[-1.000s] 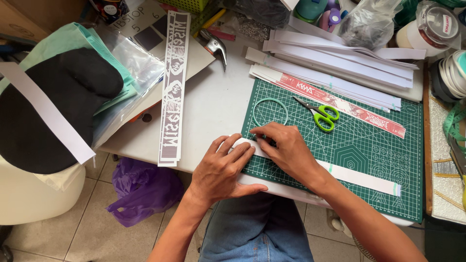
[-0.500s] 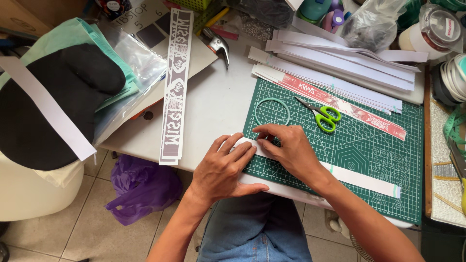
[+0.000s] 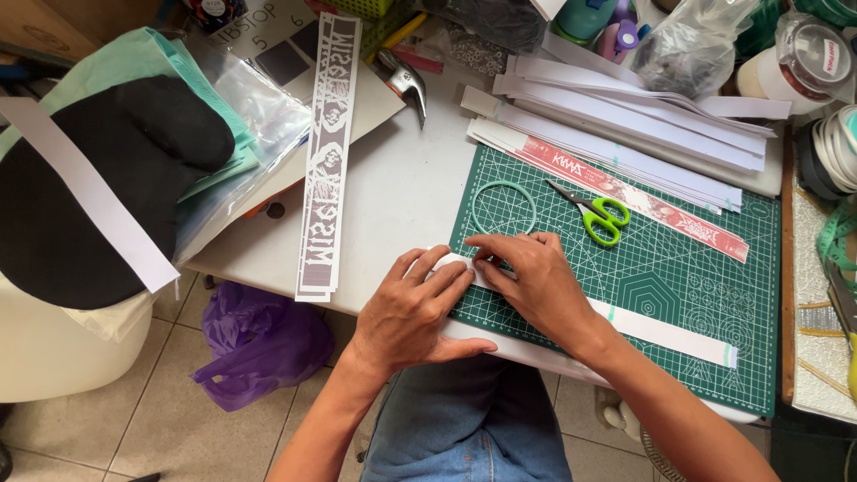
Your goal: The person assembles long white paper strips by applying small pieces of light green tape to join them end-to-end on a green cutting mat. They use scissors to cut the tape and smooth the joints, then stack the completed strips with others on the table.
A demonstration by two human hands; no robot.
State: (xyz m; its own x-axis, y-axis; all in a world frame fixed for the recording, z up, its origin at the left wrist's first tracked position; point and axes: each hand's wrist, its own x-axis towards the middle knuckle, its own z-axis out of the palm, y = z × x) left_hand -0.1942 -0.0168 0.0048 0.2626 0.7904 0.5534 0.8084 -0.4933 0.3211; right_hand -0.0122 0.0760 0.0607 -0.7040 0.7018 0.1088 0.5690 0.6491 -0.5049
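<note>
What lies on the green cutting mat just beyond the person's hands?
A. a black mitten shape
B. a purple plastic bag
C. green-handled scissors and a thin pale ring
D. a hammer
C: the green-handled scissors and the thin pale ring lie on the green cutting mat, just past the left hand and right hand.

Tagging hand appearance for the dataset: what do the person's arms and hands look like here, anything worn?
Both forearms are bare, no sleeves in view. Left hand and right hand wear no gloves; no rings, watch or bands visible. Fingers uncovered. Blue denim covers the lap.
</note>
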